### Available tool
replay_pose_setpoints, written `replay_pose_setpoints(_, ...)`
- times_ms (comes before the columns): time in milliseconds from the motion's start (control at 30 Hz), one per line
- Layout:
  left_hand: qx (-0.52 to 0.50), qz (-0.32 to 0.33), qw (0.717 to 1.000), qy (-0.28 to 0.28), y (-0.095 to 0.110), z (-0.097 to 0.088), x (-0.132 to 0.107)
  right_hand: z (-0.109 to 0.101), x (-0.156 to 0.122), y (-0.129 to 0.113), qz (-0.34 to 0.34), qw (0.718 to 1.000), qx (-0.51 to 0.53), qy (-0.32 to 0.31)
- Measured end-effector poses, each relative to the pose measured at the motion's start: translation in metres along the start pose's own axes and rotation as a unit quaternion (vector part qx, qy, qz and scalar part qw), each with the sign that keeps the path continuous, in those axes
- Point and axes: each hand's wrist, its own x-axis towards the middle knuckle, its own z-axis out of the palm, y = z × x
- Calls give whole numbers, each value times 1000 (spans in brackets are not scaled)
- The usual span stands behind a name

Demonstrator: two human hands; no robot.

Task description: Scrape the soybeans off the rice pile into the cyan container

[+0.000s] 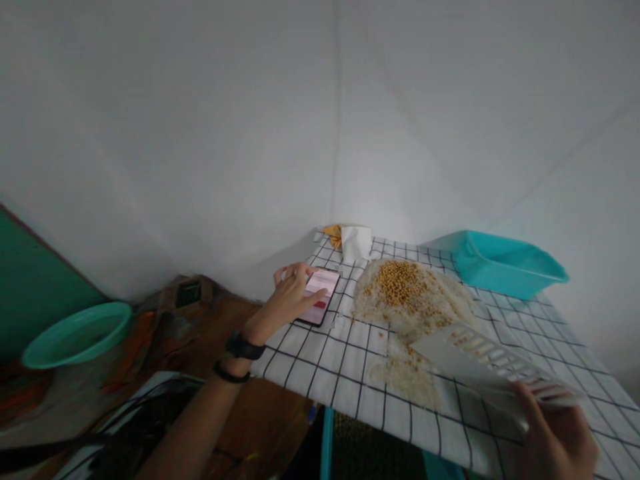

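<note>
My left hand (290,293) rests on a phone (320,295) with a lit pink screen, fingers apart and touching the screen. The phone lies on a table with a black-and-white grid cloth (345,373). My right hand (555,437) at the lower right grips a white slotted tray (480,363) held tilted over the table. Under its tip lies a heap of white rice (415,313) with yellow beans (397,280) piled on top. More rice (405,377) is spread nearer the table's front edge.
A turquoise rectangular tub (500,263) stands at the back right of the table. A white cloth and an orange thing (350,240) sit at the back corner. A green round basin (75,333) lies on the floor at left. White walls close behind.
</note>
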Motion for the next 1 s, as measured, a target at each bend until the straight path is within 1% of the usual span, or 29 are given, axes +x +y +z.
replay_pose_setpoints(133, 4, -2, 1000, -8, -2, 9, 5, -9, 3, 7, -10, 997, -78, 3)
replay_pose_setpoints(233, 2, 0, 1000, -7, -1, 7, 3, -12, 4, 10, -12, 995, -102, 9)
replay_pose_setpoints(433, -11, 24, 999, 37, 7, -9, -3, -4, -1, 1, 17, 998, -52, 20)
replay_pose_setpoints(533, -7, 49, 998, 39, 13, -14, -6, -5, -1, 1, 21, 998, -51, 23)
replay_pose_setpoints(633, 2, 78, 997, 24, 17, -15, -8, -9, 1, 5, 13, 998, -66, 17)
replay_pose_setpoints(733, 12, 93, 996, 14, 16, -12, -9, -10, 1, 6, 5, 997, -81, 9)
replay_pose_setpoints(867, 10, 102, 995, 20, 16, -10, -6, -5, 1, 3, -11, 999, -51, 6)
replay_pose_setpoints(933, 0, 104, 994, 44, 26, -16, -8, -2, 1, 3, -20, 999, -29, 4)
replay_pose_setpoints(1000, -15, 115, 990, 85, 46, -32, -19, 0, 1, 3, -18, 1000, -23, -6)
